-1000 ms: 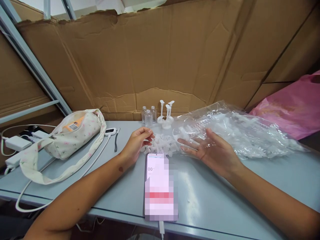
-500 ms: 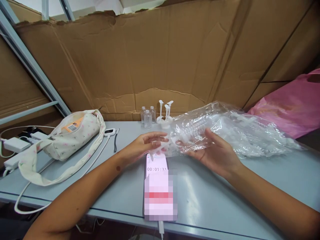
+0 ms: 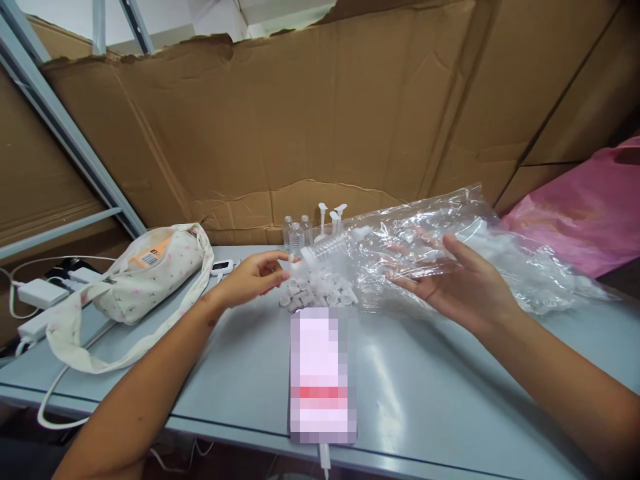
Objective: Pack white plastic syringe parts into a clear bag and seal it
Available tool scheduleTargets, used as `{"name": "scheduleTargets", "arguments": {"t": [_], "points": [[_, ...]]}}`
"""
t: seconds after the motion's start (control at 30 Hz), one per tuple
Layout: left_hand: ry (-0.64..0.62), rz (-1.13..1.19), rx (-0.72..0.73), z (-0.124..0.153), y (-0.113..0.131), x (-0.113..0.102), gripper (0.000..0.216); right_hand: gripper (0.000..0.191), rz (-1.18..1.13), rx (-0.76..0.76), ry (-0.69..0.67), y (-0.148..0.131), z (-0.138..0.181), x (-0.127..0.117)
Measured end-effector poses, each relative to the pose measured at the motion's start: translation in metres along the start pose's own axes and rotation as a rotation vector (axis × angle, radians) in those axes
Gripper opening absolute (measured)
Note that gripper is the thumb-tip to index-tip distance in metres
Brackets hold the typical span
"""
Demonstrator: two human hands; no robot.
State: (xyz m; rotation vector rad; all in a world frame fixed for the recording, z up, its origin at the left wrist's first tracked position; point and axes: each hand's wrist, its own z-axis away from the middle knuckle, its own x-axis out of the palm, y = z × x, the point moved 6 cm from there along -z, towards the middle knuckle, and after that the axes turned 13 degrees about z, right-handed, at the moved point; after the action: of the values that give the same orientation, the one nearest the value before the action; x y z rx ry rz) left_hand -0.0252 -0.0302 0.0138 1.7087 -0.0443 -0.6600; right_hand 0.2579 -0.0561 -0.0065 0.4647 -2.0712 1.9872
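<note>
The left hand (image 3: 253,280) pinches the end of a white pump part (image 3: 327,248) that sticks out of the clear bag (image 3: 450,253). The right hand (image 3: 463,283) is open and flat, holding the bag up from below, just behind the phone (image 3: 323,373). A pile of little white caps (image 3: 313,293) lies on the table (image 3: 425,400) between the phone and the bag. If the bag tips more, lots of parts could spill out and roll away. The pump part might slip, since only fingertips hold it. The small bottles (image 3: 296,233) behind the caps could get knocked over.
</note>
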Motion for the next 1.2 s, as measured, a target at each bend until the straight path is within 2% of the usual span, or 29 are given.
{"name": "scheduleTargets", "arguments": {"t": [0.13,0.27,0.47,0.6,0.67,0.73,0.8,0.83,0.9,0.97,1.03,1.1,1.2], "points": [[0.07,-0.259,0.038,-0.005,-0.016,-0.035,0.038,0.025,0.04,-0.019,0.041,-0.002,-0.005,-0.009],[0.128,-0.415,0.014,-0.013,-0.035,-0.051,0.038,0.025,0.068,-0.009,0.063,0.001,-0.008,-0.013],[0.131,-0.688,-0.081,-0.015,-0.05,-0.057,0.034,0.023,0.083,-0.024,0.076,0.003,-0.008,-0.014],[0.127,-0.752,-0.087,-0.015,-0.058,-0.059,0.032,0.025,0.113,-0.029,0.055,0.002,-0.007,-0.011],[0.15,-0.763,-0.037,-0.016,-0.056,-0.057,0.034,0.026,0.132,-0.042,0.06,0.002,-0.006,-0.009],[0.212,-0.749,0.098,-0.014,-0.043,-0.051,0.036,0.027,0.148,-0.048,0.072,0.002,-0.006,-0.008],[0.287,-0.623,0.262,-0.01,-0.022,-0.039,0.03,0.03,0.165,-0.061,0.075,0.002,-0.005,-0.006],[0.313,-0.484,0.311,-0.006,-0.011,-0.031,0.025,0.032,0.174,-0.071,0.07,0.001,-0.005,-0.004],[0.313,-0.051,0.297,-0.001,0.004,-0.012,0.023,0.034,0.188,-0.084,0.036,0.001,-0.003,0.001],[0.155,0.519,0.178,0.0,0.012,0.02,0.03,0.034,0.2,-0.087,-0.007,0.002,-0.001,0.008],[0.038,0.928,-0.003,0.001,0.013,0.051,0.032,0.034,0.215,-0.091,-0.046,0.001,0.003,0.015],[0.091,1.085,-0.153,0.0,0.004,0.066,0.029,0.035,0.233,-0.106,-0.065,-0.001,0.007,0.022],[0.263,1.117,-0.272,-0.005,-0.017,0.063,0.021,0.039,0.237,-0.123,-0.098,-0.006,0.01,0.032]]}}
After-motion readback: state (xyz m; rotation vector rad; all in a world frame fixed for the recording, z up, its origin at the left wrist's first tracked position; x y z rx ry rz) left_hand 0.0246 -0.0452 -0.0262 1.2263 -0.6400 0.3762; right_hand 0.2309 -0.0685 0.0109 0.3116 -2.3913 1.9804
